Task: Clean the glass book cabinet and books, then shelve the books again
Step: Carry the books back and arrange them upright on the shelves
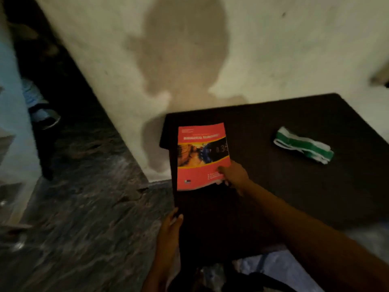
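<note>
- Pinching the near right corner of the red book with the right hand, thumb on the cover: a thin hold, likely to slip or crease it.
- Touching the table's left edge with the left hand, fingers nearly straight, holding nothing.
- Sitting close to that left edge; could slide off if tugged.
- Lying toward the table's right side: green-and-white cloth, an awkward reach.

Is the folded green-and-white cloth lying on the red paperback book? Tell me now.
No, the folded green-and-white cloth lies on the dark tabletop, apart from the red paperback book and to its right.
</note>
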